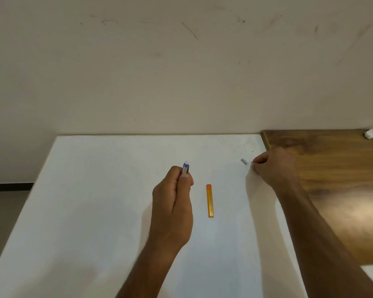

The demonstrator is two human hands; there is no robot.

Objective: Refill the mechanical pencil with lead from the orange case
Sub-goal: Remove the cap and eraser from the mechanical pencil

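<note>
Mechanical pencil [185, 168] juts up from the left hand's [172, 198] grip.

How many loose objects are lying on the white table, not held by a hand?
2. The orange case lies between the two hands. The small grey cap lies further back, just left of the right hand. Something small may be hidden under that hand.

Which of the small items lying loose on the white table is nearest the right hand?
The small grey metal cap, just left of the right hand fingertips. The orange lead case lies nearer the middle, beside the left hand.
</note>
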